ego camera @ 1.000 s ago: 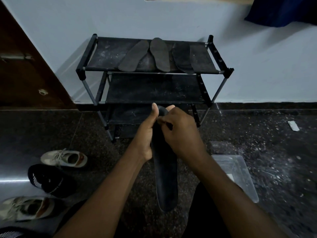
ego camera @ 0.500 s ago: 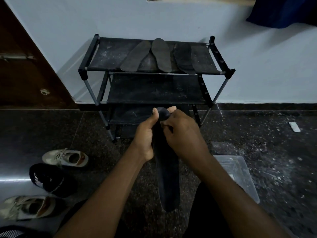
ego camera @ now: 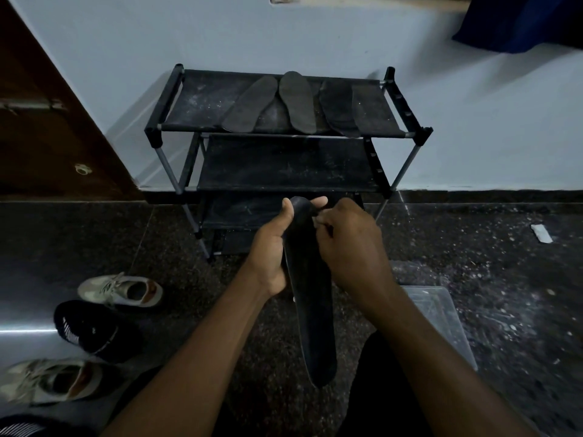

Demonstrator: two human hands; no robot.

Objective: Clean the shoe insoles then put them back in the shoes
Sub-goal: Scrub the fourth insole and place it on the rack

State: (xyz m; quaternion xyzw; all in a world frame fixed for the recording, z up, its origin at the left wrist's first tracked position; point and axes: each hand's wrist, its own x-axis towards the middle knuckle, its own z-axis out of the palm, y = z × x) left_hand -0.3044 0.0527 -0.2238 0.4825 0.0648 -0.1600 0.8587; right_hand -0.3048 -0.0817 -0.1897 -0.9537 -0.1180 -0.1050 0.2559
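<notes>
Insole (ego camera: 310,310): hangs upright between my hands.
Left hand (ego camera: 273,247): grips its upper edge.
Right hand (ego camera: 350,244): pinches its top.

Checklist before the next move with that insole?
1. Grip: left hand and right hand both hold the long black insole at its top end. Ok.
2. Insole clean: too dark to judge. Cannot tell.
3. Black fabric shoe rack: bare top-shelf fabric left of the flat grey insoles. Ok.
4. Black knit sneaker on the floor: inside not visible. Cannot tell.
5. Clear plastic tub: contents. Cannot tell.
</notes>
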